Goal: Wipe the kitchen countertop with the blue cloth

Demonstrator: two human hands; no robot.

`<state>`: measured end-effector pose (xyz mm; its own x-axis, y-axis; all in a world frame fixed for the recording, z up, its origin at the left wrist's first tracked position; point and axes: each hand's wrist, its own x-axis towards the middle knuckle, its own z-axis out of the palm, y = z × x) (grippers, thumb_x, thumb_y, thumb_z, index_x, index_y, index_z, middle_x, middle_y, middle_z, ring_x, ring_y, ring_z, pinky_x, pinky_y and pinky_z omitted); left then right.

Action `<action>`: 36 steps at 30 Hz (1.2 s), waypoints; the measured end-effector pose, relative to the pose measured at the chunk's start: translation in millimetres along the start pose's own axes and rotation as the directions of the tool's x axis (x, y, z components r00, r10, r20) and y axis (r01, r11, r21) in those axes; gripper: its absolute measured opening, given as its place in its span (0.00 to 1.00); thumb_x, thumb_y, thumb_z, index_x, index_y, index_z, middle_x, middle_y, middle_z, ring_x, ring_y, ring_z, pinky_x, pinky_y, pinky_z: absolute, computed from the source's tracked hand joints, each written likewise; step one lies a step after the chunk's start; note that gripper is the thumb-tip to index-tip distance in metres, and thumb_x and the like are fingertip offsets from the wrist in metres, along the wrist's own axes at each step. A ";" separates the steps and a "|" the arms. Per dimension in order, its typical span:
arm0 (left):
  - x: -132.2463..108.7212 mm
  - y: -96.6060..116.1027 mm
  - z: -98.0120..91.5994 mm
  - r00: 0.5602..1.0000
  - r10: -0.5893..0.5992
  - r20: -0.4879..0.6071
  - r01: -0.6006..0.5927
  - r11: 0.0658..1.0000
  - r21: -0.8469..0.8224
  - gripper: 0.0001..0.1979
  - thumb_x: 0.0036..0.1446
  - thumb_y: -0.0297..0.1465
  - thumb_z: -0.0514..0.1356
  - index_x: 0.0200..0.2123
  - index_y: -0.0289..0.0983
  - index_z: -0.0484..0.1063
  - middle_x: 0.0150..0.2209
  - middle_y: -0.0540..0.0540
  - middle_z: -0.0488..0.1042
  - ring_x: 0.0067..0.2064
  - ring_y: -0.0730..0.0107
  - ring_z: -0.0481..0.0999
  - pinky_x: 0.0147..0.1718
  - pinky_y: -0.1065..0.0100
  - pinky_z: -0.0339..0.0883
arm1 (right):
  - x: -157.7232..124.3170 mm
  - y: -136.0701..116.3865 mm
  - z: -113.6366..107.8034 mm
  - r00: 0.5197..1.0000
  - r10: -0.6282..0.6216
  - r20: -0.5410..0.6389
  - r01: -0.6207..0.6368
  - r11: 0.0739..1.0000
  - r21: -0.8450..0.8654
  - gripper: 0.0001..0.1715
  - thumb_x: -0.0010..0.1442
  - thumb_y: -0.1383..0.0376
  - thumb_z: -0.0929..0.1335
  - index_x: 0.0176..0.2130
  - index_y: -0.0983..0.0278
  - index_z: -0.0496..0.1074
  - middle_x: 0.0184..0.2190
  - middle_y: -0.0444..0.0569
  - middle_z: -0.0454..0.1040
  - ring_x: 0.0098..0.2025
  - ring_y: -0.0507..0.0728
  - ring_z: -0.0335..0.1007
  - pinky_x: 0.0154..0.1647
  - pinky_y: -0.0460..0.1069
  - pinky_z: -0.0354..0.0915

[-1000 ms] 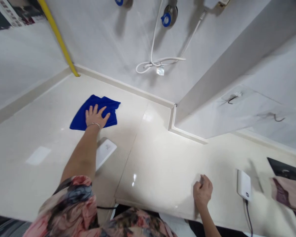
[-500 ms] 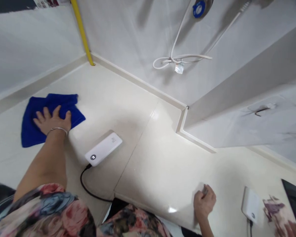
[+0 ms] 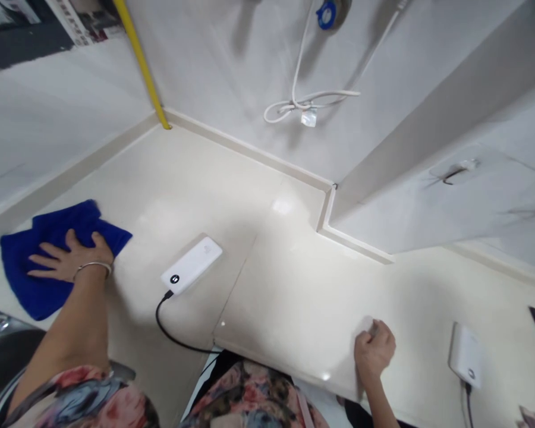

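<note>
A blue cloth [image 3: 31,279] lies at the left on the cream countertop [image 3: 294,285]. My left hand [image 3: 69,258] presses flat on the cloth with its fingers stretched out; a thin bangle circles the wrist. Near the counter's front edge my right hand [image 3: 374,352] rests as a loose fist, knuckles on the surface; what it holds, if anything, is hidden. A white power bank [image 3: 191,264] with a black cable [image 3: 173,333] lies between my two hands.
A second white power bank [image 3: 466,355] sits at the front right. A yellow pipe [image 3: 140,65] runs down the corner. A coiled white cord [image 3: 303,104] hangs on the wall. A wall block [image 3: 428,178] juts over the counter. A dark metal sink edge [image 3: 0,333] is at the left.
My left hand has slid the blue cloth leftward and toward me across the counter, uncovering the power bank. My right hand has stayed in place.
</note>
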<state>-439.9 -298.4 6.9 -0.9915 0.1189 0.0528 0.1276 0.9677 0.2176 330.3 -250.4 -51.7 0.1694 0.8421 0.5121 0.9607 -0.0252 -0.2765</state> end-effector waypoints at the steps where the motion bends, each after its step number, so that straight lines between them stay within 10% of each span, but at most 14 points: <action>1: -0.4 4.6 1.0 1.000 -0.017 -0.004 0.017 1.000 0.009 0.43 0.61 0.57 0.31 0.73 0.46 0.54 0.77 0.39 0.40 0.76 0.37 0.36 0.68 0.30 0.32 | 0.1 -2.4 0.0 1.000 0.017 0.010 -0.017 1.000 -0.003 0.29 0.54 0.66 0.62 0.54 0.68 0.72 0.52 0.64 0.73 0.55 0.70 0.69 0.58 0.66 0.65; 7: -3.0 75.3 25.3 0.995 -0.096 -0.025 0.098 0.992 0.079 0.44 0.60 0.56 0.36 0.75 0.41 0.47 0.76 0.29 0.37 0.75 0.30 0.36 0.64 0.22 0.36 | 1.0 -12.5 -2.0 0.998 0.051 0.037 -0.050 0.998 -0.025 0.30 0.54 0.67 0.61 0.55 0.68 0.71 0.53 0.64 0.73 0.57 0.70 0.67 0.59 0.67 0.63; 14: -31.3 200.3 46.2 0.987 0.093 0.131 -0.105 0.991 0.089 0.46 0.64 0.57 0.38 0.75 0.34 0.44 0.75 0.22 0.35 0.74 0.26 0.33 0.64 0.23 0.35 | 2.5 -18.0 -2.4 0.995 0.074 0.060 -0.071 0.997 -0.043 0.28 0.57 0.69 0.60 0.56 0.69 0.69 0.55 0.66 0.71 0.58 0.69 0.66 0.60 0.67 0.62; 23: -152.8 321.3 58.7 0.774 0.569 0.278 -0.566 0.818 -0.100 0.45 0.67 0.51 0.47 0.74 0.24 0.43 0.74 0.19 0.30 0.73 0.19 0.26 0.64 0.23 0.28 | 7.3 -26.1 -5.5 0.989 0.121 0.082 -0.115 0.991 -0.066 0.28 0.58 0.71 0.59 0.56 0.69 0.69 0.57 0.65 0.70 0.60 0.66 0.64 0.62 0.64 0.63; 29: -243.5 338.8 61.7 0.550 0.796 0.253 -0.774 0.600 -0.202 0.44 0.66 0.52 0.47 0.75 0.30 0.45 0.76 0.26 0.32 0.74 0.26 0.27 0.67 0.26 0.26 | 9.0 -26.7 -6.2 0.986 0.145 0.083 -0.139 0.988 -0.070 0.29 0.56 0.71 0.59 0.56 0.67 0.69 0.58 0.62 0.69 0.61 0.66 0.64 0.62 0.65 0.62; 36: -320.3 306.0 53.6 0.340 0.909 0.241 -0.877 0.399 -0.267 0.43 0.65 0.51 0.47 0.75 0.33 0.46 0.77 0.30 0.32 0.75 0.28 0.26 0.67 0.26 0.21 | 10.0 -25.7 -5.5 0.988 0.136 0.075 -0.131 0.989 -0.064 0.29 0.56 0.72 0.60 0.56 0.67 0.69 0.57 0.62 0.69 0.61 0.66 0.64 0.62 0.65 0.63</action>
<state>-84.6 -28.4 4.3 -0.2277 0.9735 -0.0197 0.9273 0.2229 0.3007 308.5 -244.3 -35.0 0.2812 0.8691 0.4070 0.9422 -0.1696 -0.2888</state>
